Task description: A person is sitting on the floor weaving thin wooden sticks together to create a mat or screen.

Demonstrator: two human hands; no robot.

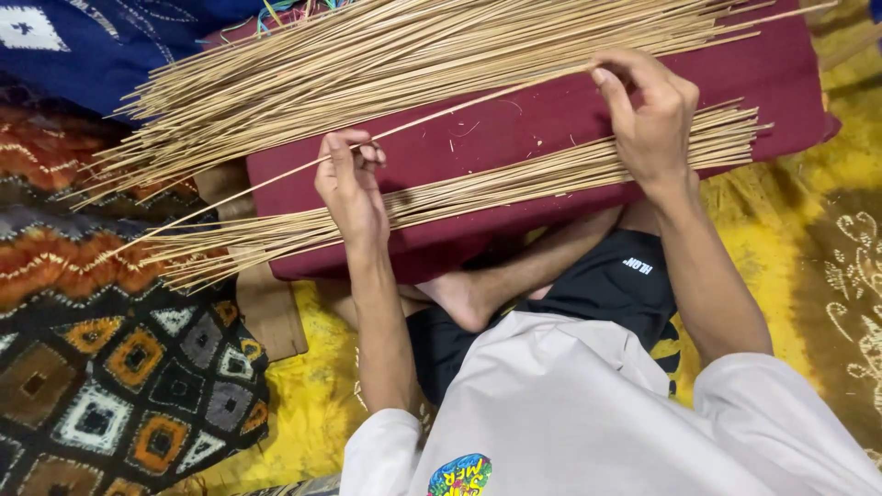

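- Head view: my left hand (pixel 352 188) and right hand (pixel 649 115) each pinch one thin bamboo stick (pixel 459 108) between fingertips, spanning the maroon cushion (pixel 551 119).
- Risk, I judge: the stick could snap or slip if bowed.
- Larger stick pile (pixel 386 55) on the cushion's far edge; smaller stick bundle (pixel 514 179) along its near edge, under my wrists.
- Patterned quilt (pixel 110 367) left of the cushion.

Thin sticks (pixel 432 55): pale straw-coloured, dry, matt, woody fibre, smooth along their length. Cushion (pixel 514 138) under them: maroon woven cloth, matt, with loose fibres lying on it. Left of the cushion, a patterned cloth (pixel 110 367), matt and printed. Below the cushion, a yellow dyed cloth (pixel 781 248), soft and creased. Shirt (pixel 570 413): white, smooth fabric.
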